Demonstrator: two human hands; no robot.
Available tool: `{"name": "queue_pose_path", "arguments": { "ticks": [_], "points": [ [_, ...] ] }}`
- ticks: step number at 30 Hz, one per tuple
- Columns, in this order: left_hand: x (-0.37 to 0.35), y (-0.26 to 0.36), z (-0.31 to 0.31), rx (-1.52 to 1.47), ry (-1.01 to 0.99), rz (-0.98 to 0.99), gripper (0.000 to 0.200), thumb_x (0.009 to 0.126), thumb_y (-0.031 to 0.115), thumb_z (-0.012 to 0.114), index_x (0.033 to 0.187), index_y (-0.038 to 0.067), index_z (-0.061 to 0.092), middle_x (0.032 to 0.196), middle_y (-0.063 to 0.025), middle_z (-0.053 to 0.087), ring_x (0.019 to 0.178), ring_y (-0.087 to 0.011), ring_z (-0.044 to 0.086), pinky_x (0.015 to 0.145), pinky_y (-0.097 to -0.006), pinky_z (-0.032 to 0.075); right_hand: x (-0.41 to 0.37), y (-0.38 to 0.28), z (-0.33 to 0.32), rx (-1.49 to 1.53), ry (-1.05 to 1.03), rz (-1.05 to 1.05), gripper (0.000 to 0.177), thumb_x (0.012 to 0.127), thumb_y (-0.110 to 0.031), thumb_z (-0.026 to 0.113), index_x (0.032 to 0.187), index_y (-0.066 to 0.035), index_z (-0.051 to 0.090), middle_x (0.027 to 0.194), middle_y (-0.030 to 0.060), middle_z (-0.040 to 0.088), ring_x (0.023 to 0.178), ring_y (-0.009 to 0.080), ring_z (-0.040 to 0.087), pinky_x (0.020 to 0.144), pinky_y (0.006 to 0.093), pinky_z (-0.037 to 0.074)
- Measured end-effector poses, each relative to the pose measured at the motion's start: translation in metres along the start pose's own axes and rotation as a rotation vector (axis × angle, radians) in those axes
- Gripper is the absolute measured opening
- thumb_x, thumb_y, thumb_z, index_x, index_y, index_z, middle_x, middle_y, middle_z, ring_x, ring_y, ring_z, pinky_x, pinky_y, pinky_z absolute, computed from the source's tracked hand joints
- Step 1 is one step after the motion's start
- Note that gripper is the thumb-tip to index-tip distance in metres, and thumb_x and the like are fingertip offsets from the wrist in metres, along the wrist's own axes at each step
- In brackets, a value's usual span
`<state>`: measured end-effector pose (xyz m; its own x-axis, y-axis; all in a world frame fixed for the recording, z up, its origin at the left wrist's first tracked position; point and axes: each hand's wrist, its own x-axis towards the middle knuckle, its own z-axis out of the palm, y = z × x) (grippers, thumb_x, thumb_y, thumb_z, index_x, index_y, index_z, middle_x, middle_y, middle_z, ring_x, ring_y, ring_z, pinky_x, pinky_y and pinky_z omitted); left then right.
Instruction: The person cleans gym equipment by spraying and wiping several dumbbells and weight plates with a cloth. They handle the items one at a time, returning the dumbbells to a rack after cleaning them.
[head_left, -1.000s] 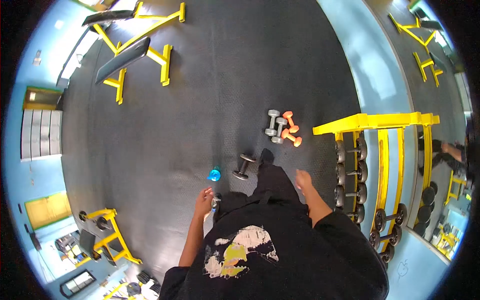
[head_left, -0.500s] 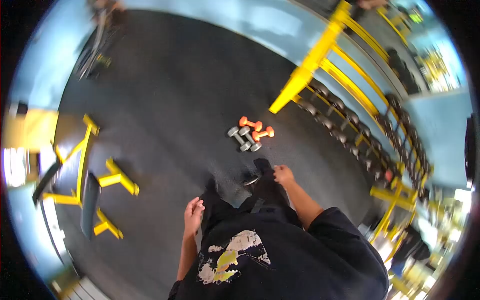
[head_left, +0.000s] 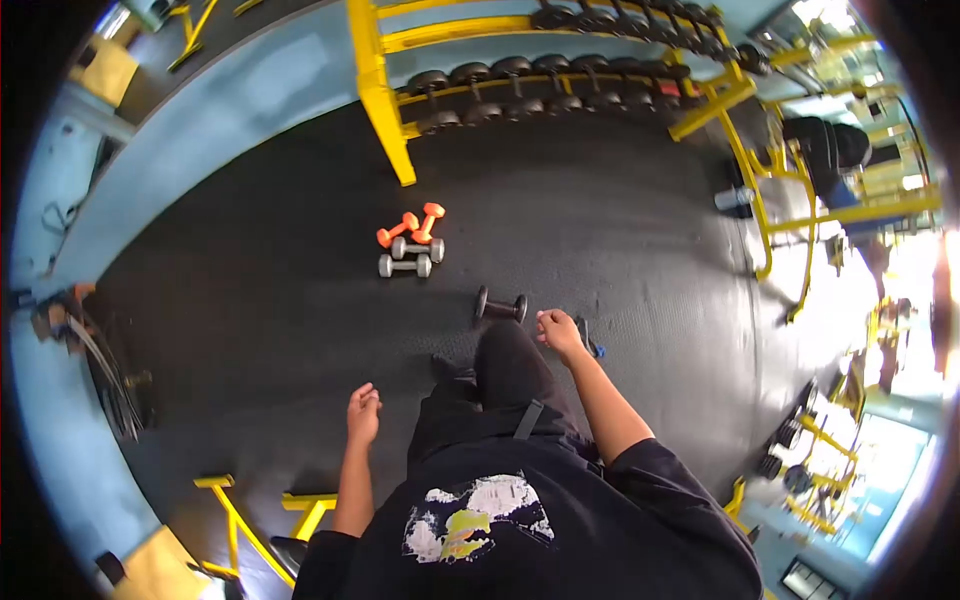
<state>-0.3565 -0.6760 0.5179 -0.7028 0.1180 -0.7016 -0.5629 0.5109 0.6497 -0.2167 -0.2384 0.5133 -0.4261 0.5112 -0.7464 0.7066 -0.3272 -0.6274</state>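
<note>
A person stands on the black rubber floor point(head_left: 620, 220) of a gym, seen from above, both arms hanging over dark trousers. The right hand point(head_left: 558, 332) hangs low with its grip curled inward; whether it closes on anything cannot be told. Just ahead of that grip and slightly to its left, a black dumbbell point(head_left: 500, 307) lies on its side on the floor, apart from the fingers. Just to the outer side of the same grip a small blue object point(head_left: 593, 346) shows on the floor, too hidden to name.

The left hand point(head_left: 363, 412) hangs beside the left leg, its grip loosely bent with the fingers apart, holding nothing.

Farther ahead of the left grip, two grey dumbbells point(head_left: 406, 258) lie side by side, with a pair of orange dumbbells point(head_left: 412, 225) just beyond them. Well beyond both grips, a yellow rack point(head_left: 378, 95) carries rows of dark dumbbells along the blue wall. Behind the left grip, a yellow bench frame point(head_left: 240, 510) stands at the floor's edge.
</note>
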Motion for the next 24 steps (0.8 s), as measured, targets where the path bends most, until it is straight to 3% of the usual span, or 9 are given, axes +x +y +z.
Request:
{"name": "queue_pose_path", "arguments": {
  "ticks": [2, 8, 11, 14, 18, 21, 22, 23, 24],
  "points": [
    [0.003, -0.017, 0.014, -0.003, -0.088, 0.066, 0.034, 0.096, 0.018, 0.059, 0.128, 0.005, 0.057, 0.1, -0.0045, 0.066, 0.082, -0.0107, 0.059, 0.079, -0.0268, 0.048, -0.005, 0.034, 0.0, -0.031, 0.048, -0.035, 0.028, 0.097, -0.029, 0.058, 0.105, -0.002, 0.063, 0.085, 0.0036, 0.062, 0.072, 0.0127, 0.059, 0.064, 0.0285, 0.051],
    [-0.011, -0.04, 0.055, 0.212, -0.204, -0.036, 0.036, 0.095, 0.019, 0.061, 0.128, 0.004, 0.056, 0.105, -0.0065, 0.067, 0.083, -0.0118, 0.06, 0.079, -0.027, 0.049, -0.013, 0.164, -0.016, -0.079, 0.142, 0.091, 0.025, 0.096, -0.024, 0.057, 0.104, -0.001, 0.064, 0.084, 0.0058, 0.065, 0.072, 0.0147, 0.062, 0.063, 0.0304, 0.052],
    [0.016, -0.068, 0.091, 0.288, -0.271, 0.075, 0.039, 0.094, 0.019, 0.062, 0.129, 0.004, 0.055, 0.109, -0.0083, 0.067, 0.088, -0.0147, 0.063, 0.08, -0.029, 0.051, -0.003, 0.222, -0.028, 0.035, 0.147, 0.174, 0.023, 0.096, -0.023, 0.057, 0.103, -0.002, 0.064, 0.082, 0.0052, 0.065, 0.069, 0.0145, 0.062, 0.062, 0.0305, 0.051],
    [0.043, -0.071, 0.151, 0.461, -0.331, 0.113, 0.041, 0.093, 0.019, 0.062, 0.131, 0.004, 0.053, 0.114, -0.0112, 0.067, 0.095, -0.0181, 0.065, 0.082, -0.0318, 0.052, 0.011, 0.283, -0.037, 0.102, 0.155, 0.243, 0.022, 0.096, -0.022, 0.058, 0.101, -0.002, 0.063, 0.082, 0.0047, 0.064, 0.068, 0.0139, 0.061, 0.061, 0.0305, 0.052],
    [0.11, -0.111, 0.242, 0.703, -0.515, 0.243, 0.052, 0.091, 0.022, 0.065, 0.137, 0.006, 0.046, 0.115, -0.0147, 0.068, 0.104, -0.0236, 0.067, 0.089, -0.0356, 0.052, 0.067, 0.382, -0.035, 0.04, 0.282, 0.129, 0.021, 0.096, -0.021, 0.058, 0.101, -0.001, 0.063, 0.08, 0.003, 0.062, 0.067, 0.0124, 0.06, 0.062, 0.0284, 0.05],
    [0.179, -0.164, 0.328, 0.762, -0.52, 0.241, 0.07, 0.086, 0.027, 0.069, 0.144, 0.007, 0.035, 0.129, -0.0205, 0.058, 0.117, -0.0321, 0.06, 0.099, -0.0416, 0.046, 0.106, 0.423, -0.022, 0.083, 0.335, 0.032, 0.018, 0.095, -0.018, 0.056, 0.102, -0.002, 0.063, 0.079, 0.002, 0.062, 0.066, 0.0118, 0.058, 0.061, 0.0279, 0.048],
    [0.204, -0.174, 0.361, 0.797, -0.508, 0.262, 0.076, 0.085, 0.028, 0.071, 0.146, 0.006, 0.031, 0.14, -0.023, 0.051, 0.126, -0.0342, 0.054, 0.105, -0.0434, 0.043, 0.118, 0.424, -0.017, 0.002, 0.339, 0.079, 0.021, 0.092, -0.022, 0.058, 0.102, -0.005, 0.066, 0.092, 0.0159, 0.07, 0.089, 0.032, 0.068, 0.081, 0.0397, 0.052],
    [0.223, -0.187, 0.387, 0.797, -0.51, 0.288, 0.076, 0.085, 0.028, 0.071, 0.146, 0.006, 0.031, 0.14, -0.023, 0.051, 0.126, -0.0342, 0.054, 0.105, -0.0434, 0.043, 0.128, 0.426, -0.005, 0.022, 0.322, 0.027, 0.021, 0.093, -0.021, 0.057, 0.102, -0.005, 0.066, 0.093, 0.0168, 0.07, 0.089, 0.0335, 0.068, 0.082, 0.0405, 0.052],
    [0.243, -0.203, 0.417, 0.834, -0.381, 0.454, 0.081, 0.083, 0.03, 0.072, 0.147, 0.005, 0.029, 0.148, -0.0238, 0.038, 0.133, -0.0352, 0.044, 0.109, -0.0434, 0.038, 0.138, 0.431, 0.003, 0.037, 0.319, -0.023, 0.02, 0.093, -0.02, 0.056, 0.101, -0.005, 0.066, 0.095, 0.0177, 0.07, 0.09, 0.035, 0.068, 0.082, 0.0412, 0.052]
  ]
}}
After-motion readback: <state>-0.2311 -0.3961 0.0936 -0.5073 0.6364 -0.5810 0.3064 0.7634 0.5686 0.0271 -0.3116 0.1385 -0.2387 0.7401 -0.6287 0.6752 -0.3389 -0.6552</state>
